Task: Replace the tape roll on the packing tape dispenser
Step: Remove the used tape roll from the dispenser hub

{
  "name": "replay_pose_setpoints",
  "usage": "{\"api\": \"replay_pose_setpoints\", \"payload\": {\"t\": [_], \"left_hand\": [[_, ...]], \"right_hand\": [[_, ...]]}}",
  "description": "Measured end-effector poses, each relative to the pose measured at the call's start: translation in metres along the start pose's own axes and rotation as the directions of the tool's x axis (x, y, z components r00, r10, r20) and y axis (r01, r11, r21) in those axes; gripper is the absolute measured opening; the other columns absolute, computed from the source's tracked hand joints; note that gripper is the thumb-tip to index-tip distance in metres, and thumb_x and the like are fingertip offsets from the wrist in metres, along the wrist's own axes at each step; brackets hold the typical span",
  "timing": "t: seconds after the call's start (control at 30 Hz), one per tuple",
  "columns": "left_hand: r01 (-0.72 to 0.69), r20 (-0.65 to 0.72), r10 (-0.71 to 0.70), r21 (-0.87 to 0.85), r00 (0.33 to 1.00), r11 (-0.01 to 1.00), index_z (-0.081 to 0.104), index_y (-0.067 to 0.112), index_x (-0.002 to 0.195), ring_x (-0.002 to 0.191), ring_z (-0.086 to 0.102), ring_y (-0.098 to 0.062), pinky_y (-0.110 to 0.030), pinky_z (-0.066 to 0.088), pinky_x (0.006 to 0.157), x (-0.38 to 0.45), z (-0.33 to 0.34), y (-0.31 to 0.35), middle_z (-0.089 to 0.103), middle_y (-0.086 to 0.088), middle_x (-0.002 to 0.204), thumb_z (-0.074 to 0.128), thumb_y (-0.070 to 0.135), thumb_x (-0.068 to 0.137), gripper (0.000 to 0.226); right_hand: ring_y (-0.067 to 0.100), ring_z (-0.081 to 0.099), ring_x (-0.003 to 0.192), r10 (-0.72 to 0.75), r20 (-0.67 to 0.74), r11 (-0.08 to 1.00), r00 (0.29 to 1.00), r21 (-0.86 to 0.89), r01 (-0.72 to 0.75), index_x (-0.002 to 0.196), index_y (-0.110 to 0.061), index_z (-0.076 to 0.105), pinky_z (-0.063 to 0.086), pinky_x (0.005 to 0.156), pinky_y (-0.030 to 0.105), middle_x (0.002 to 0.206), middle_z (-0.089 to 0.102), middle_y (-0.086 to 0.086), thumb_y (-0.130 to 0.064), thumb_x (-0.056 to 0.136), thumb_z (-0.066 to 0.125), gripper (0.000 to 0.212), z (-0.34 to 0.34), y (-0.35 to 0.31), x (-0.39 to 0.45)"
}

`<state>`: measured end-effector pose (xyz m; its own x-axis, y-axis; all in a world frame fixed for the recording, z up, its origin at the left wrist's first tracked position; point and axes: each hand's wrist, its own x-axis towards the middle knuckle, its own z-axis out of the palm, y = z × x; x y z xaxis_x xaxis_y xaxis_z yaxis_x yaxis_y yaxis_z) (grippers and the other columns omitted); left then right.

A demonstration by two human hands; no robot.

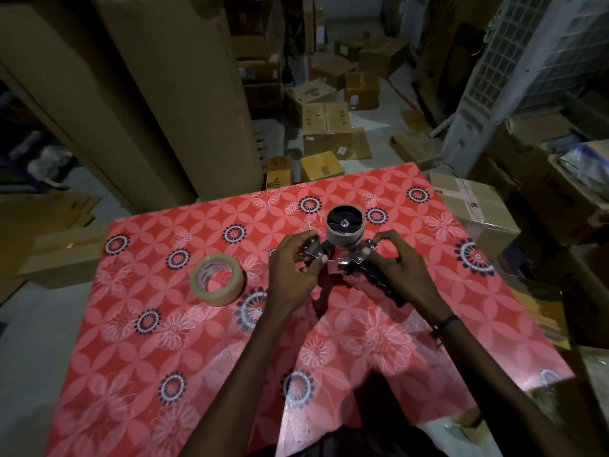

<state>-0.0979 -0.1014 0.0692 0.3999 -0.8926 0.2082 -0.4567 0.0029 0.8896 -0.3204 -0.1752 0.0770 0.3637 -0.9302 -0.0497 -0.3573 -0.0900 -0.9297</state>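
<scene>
The packing tape dispenser [342, 258] lies on the red flowered table [197, 341], a little past its middle. An empty cardboard core [345, 225] sits on the dispenser's spool and points up at me. My left hand [293, 268] grips the metal front part on the left side. My right hand [398, 268] holds the right side by the dark handle. A full roll of clear tape [218, 279] lies flat on the table, to the left of my left hand and apart from it.
Tall cardboard sheets [148, 94] lean behind the table on the left. Several cardboard boxes [326, 127] lie on the floor beyond it. More boxes [478, 209] are stacked close to the table's right edge.
</scene>
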Motion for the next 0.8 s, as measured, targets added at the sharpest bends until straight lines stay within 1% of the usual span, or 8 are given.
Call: {"api": "replay_pose_setpoints", "payload": {"t": [0.13,0.2,0.27,0.33,0.47,0.57,0.67,0.8], "left_hand": [[0.042,-0.011,-0.042,0.004,0.999,0.999,0.071,0.02,0.134,0.118,0.067,-0.015,-0.025,0.057,0.096,-0.003,-0.002,-0.005,0.069,0.004,0.131,0.086,0.012,0.086,0.05],[0.059,-0.011,-0.059,0.002,0.998,0.998,0.072,0.023,0.13,0.116,0.068,-0.016,-0.028,0.058,0.095,-0.007,-0.002,-0.01,0.069,0.004,0.127,0.087,0.012,0.085,0.049],[0.064,-0.008,-0.064,0.02,0.998,0.998,0.072,0.026,0.128,0.114,0.069,-0.015,-0.022,0.058,0.091,-0.013,-0.002,-0.017,0.068,0.005,0.125,0.088,0.013,0.083,0.049],[0.067,-0.005,-0.066,0.039,0.998,0.997,0.071,0.024,0.125,0.112,0.069,-0.012,-0.012,0.055,0.084,-0.019,-0.002,-0.021,0.067,0.005,0.124,0.088,0.012,0.083,0.047],[0.14,-0.019,-0.141,-0.043,0.99,0.989,0.064,0.021,0.126,0.096,0.069,0.004,-0.01,0.055,0.071,-0.026,0.0,-0.015,0.067,0.006,0.119,0.083,0.01,0.09,0.043],[0.213,-0.003,-0.213,-0.051,0.977,0.976,0.06,0.028,0.128,0.092,0.069,0.007,-0.008,0.054,0.07,-0.024,0.0,-0.008,0.07,0.005,0.117,0.084,0.023,0.091,0.044],[0.249,-0.041,-0.247,0.033,0.968,0.968,0.055,0.033,0.129,0.093,0.07,0.0,-0.022,0.059,0.078,-0.02,0.001,-0.001,0.071,0.003,0.12,0.079,0.045,0.092,0.045],[0.181,-0.101,-0.165,0.182,0.981,0.966,0.046,0.04,0.144,0.126,0.059,-0.019,-0.042,0.053,0.098,-0.01,0.006,0.006,0.056,0.005,0.146,0.069,0.065,0.091,0.062]], "right_hand": [[0.045,0.068,0.057,-0.044,-0.026,0.996,0.999,-0.077,0.042,0.108,-0.044,0.062,0.049,0.051,0.038,0.066,0.075,0.02,-0.057,0.1,0.07,0.017,0.005,0.005,-0.004],[0.031,0.059,0.045,-0.053,-0.029,0.995,0.998,-0.087,0.05,0.11,-0.041,0.063,0.044,0.049,0.036,0.062,0.071,0.02,-0.058,0.099,0.069,0.021,0.009,0.008,-0.009],[0.022,0.049,0.043,-0.039,-0.043,0.996,0.998,-0.084,0.035,0.11,-0.039,0.064,0.039,0.05,0.031,0.059,0.068,0.019,-0.057,0.1,0.07,0.022,0.013,0.013,-0.014],[0.025,0.054,0.043,-0.06,-0.067,0.992,0.996,-0.115,0.052,0.111,-0.04,0.064,0.041,0.048,0.035,0.058,0.068,0.014,-0.058,0.1,0.071,0.022,0.017,0.016,-0.02],[0.01,0.076,0.072,-0.162,-0.134,0.953,0.978,-0.278,0.12,0.116,-0.041,0.067,0.06,0.061,0.035,0.083,0.082,-0.007,-0.055,0.101,0.072,0.022,0.023,0.01,-0.028],[0.015,0.065,0.087,-0.213,-0.133,0.881,0.968,-0.455,0.131,0.124,-0.043,0.065,0.049,0.063,0.027,0.101,0.07,-0.005,-0.058,0.101,0.067,0.027,0.025,0.002,-0.028],[0.018,0.059,0.083,-0.198,-0.088,0.832,0.976,-0.542,0.119,0.131,-0.041,0.064,0.043,0.06,0.024,0.107,0.055,-0.003,-0.059,0.102,0.062,0.034,0.025,-0.005,-0.027],[0.022,0.064,0.08,-0.209,-0.069,0.804,0.976,-0.58,0.131,0.137,-0.04,0.064,0.055,0.061,0.032,0.116,0.057,0.0,-0.059,0.102,0.063,0.039,0.027,-0.005,-0.026]]}}
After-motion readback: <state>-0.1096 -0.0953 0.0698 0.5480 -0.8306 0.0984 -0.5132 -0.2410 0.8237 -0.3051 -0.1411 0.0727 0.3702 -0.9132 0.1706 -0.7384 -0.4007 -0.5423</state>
